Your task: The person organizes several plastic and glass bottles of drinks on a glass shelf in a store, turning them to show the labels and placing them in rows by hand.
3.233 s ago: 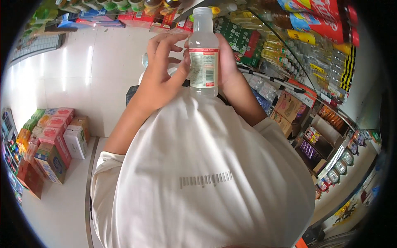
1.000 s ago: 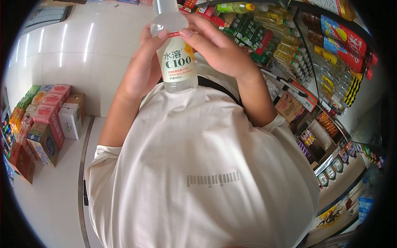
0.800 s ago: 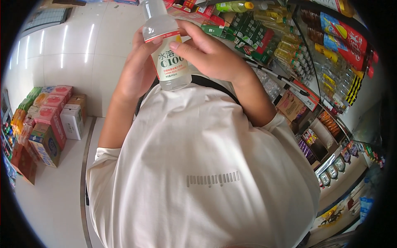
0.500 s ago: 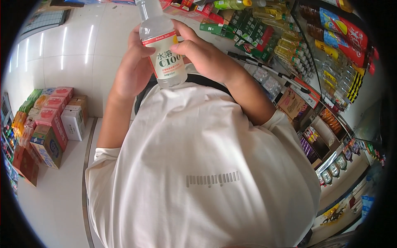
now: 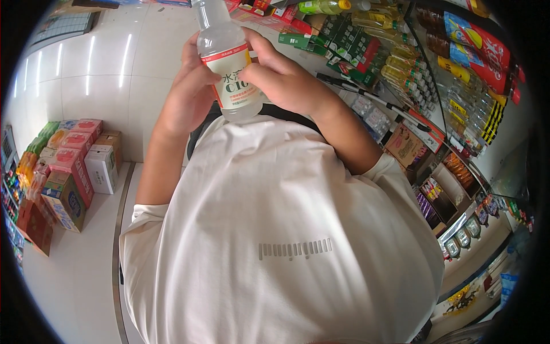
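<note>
Between my two hands a clear plastic drink bottle (image 5: 229,80) stands nearly upright, leaning a little, its neck cut off by the top edge of the view. Pale cloudy liquid fills it, and a cream label with a red band wraps its middle. My left hand (image 5: 192,92) grips its left side, thumb laid across the label's edge. From the right, my right hand (image 5: 281,74) holds it with the thumb on the label's front and the other fingers behind, mostly hidden. The bottle's base is just beyond my white shirt (image 5: 275,189).
Cartons and packs (image 5: 74,155) are stacked on the floor at the left. To the right, shelving holds yellow drink bottles (image 5: 401,74), large red-labelled bottles (image 5: 481,46) and small snack boxes (image 5: 441,183). A green carton (image 5: 349,46) lies at the upper right.
The bottle has shifted very slightly to the right in my hands. Both thumbs have slid lower and further over the label, covering more of its print.
</note>
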Motion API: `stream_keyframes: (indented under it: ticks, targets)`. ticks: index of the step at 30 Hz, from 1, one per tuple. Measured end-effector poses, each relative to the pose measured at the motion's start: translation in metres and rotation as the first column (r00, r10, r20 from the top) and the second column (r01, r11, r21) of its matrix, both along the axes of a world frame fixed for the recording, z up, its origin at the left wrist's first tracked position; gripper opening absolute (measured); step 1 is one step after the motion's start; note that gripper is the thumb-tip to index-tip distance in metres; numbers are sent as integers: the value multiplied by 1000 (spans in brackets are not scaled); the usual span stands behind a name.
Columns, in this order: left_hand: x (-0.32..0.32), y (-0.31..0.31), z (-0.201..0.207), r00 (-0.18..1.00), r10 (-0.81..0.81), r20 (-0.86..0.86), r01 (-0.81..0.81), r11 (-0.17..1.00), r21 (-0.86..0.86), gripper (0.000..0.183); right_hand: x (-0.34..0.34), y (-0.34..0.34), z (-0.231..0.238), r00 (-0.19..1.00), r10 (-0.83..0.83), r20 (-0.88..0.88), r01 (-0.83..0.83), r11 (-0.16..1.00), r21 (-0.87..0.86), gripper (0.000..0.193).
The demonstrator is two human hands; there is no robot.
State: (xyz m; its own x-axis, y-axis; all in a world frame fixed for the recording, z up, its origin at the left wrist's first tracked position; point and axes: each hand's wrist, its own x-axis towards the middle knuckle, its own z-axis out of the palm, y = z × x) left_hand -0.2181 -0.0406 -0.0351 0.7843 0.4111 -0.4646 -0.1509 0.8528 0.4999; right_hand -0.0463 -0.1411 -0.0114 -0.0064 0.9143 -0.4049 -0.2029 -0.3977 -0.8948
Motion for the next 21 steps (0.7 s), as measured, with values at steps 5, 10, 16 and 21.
stream_keyframes:
  ticks: [5,10,16,21]
  targets:
    - [-1,-1,5,998,-20,-61,23,998,61,77,2,1,2,998,16,53,-15,1000,-27,66]
    - [0,-1,7,998,-22,-63,26,998,56,75,-2,-4,3,990,58,130,-64,997,39,74]
    - [0,0,5,999,-8,-48,8,1000,11,68,1,0,3,998,-2,-59,3,1000,17,74]
    - [0,2,2,999,13,-36,-13,1000,5,60,-2,-3,4,998,40,49,-41,999,22,74]
